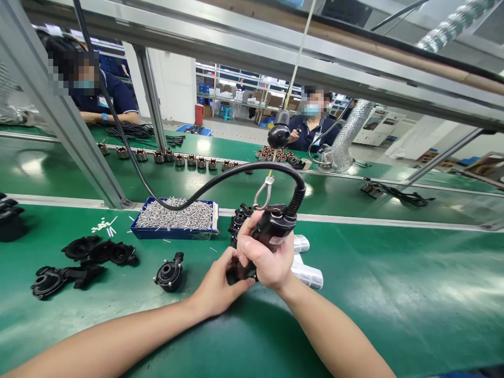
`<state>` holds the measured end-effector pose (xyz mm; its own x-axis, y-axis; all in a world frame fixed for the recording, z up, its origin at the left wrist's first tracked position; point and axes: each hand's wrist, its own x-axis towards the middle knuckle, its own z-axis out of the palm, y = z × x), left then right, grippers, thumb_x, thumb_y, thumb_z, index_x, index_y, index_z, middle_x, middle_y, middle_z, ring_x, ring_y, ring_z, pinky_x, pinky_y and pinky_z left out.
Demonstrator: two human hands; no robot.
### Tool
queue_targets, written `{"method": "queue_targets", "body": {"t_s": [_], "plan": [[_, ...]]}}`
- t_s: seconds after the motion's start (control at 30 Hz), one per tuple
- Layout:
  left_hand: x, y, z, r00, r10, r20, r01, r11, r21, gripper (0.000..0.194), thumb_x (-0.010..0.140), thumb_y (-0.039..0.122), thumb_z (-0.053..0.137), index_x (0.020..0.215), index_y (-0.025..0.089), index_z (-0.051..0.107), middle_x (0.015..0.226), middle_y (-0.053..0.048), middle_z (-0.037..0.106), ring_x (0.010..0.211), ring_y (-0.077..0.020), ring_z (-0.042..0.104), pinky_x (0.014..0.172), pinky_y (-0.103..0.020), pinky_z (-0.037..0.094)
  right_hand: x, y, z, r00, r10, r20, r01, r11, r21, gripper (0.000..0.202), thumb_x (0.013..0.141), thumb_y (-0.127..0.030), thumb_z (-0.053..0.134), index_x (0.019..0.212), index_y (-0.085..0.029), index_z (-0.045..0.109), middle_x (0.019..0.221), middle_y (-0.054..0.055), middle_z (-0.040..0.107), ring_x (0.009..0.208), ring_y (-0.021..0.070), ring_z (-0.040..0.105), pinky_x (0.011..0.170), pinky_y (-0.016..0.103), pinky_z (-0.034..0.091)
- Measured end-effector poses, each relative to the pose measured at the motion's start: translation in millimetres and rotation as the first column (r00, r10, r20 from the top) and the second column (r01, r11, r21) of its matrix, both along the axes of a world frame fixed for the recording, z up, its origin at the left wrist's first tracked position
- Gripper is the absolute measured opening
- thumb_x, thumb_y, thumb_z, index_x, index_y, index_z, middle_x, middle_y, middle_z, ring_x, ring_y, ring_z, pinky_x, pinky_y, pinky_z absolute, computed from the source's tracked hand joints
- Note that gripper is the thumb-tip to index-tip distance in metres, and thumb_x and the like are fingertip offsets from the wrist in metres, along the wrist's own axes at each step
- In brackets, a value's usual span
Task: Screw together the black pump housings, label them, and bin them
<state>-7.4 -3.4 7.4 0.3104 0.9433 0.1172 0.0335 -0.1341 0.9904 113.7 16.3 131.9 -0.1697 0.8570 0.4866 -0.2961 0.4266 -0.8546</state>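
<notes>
now | right fingers (pixel 244 232) closed round black driver (pixel 268 227) | left fingers (pixel 225 259) cupping half-hidden black part (pixel 232 275) | metal-edged green benchtop (pixel 386 273) stretching right

Bare forearms (pixel 336 328) converge, right grip (pixel 270 260) curled tight, left grip (pixel 221 283) cupped lower with its thumb extended.

A black corded power tool (pixel 276 224) slants downward, its lower end at a mostly hidden dark part (pixel 232 274).

Housing (pixel 169 274) on bench (pixel 374 315), before bin (pixel 173 232) of fasteners (pixel 177 213), left of hands (pixel 216 290).
</notes>
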Motion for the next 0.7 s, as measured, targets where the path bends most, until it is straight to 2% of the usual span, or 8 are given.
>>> {"method": "queue_targets", "body": {"t_s": [0.13,0.3,0.43,0.53,0.7], "plan": [[0,-1,2.0,1.000,-0.011,0.005,0.012,1.000,-0.016,0.038,0.086,0.039,0.079,0.108,0.018,0.056,0.111,-0.009,0.074,0.101,-0.0295,0.070,0.087,-0.041,0.054,-2,0,-0.2,1.000,-0.028,0.011,0.029,1.000,-0.007,0.017,0.078,-0.025,0.072,0.085,-0.022,0.057,0.060,-0.005,0.059,0.045,0.0115,0.051,0.046,0.027,0.044],[-3,-1,2.8,0.996,-0.078,0.041,0.079,0.997,-0.011,0.040,0.088,0.037,0.078,0.114,0.020,0.053,0.113,-0.008,0.072,0.106,-0.0285,0.068,0.096,-0.043,0.053,2,5,10.3,0.999,-0.027,-0.024,0.027,0.999,-0.025,0.019,0.079,-0.025,0.073,0.086,-0.022,0.057,0.059,-0.006,0.061,0.041,0.0117,0.054,0.044,0.025,0.045],[-4,-1,1.1,0.994,-0.100,0.038,0.099,0.995,0.024,0.046,0.089,0.039,0.079,0.121,0.022,0.051,0.119,-0.008,0.068,0.113,-0.0279,0.065,0.105,-0.045,0.050,9,13,17.4,0.985,-0.120,-0.128,0.128,0.990,0.058,0.019,0.078,-0.020,0.074,0.086,-0.021,0.056,0.060,-0.006,0.064,0.041,0.0108,0.056,0.044,0.023,0.045],[-4,-1,-0.4,0.994,-0.101,0.036,0.099,0.994,0.044,0.047,0.091,0.040,0.078,0.125,0.023,0.050,0.124,-0.008,0.066,0.118,-0.0280,0.064,0.109,-0.045,0.049,13,19,17.3,0.971,-0.165,-0.170,0.185,0.977,0.106,0.018,0.078,-0.018,0.074,0.085,-0.021,0.057,0.061,-0.006,0.066,0.042,0.0107,0.057,0.045,0.023,0.045],[-5,-2,-0.9,0.992,-0.117,0.039,0.115,0.992,0.050,0.045,0.092,0.040,0.077,0.126,0.024,0.052,0.127,-0.008,0.067,0.120,-0.0278,0.064,0.111,-0.044,0.049,13,24,14.5,0.974,-0.171,-0.150,0.185,0.979,0.083,0.020,0.078,-0.021,0.074,0.086,-0.022,0.056,0.060,-0.006,0.065,0.042,0.0115,0.057,0.045,0.024,0.044]]}}
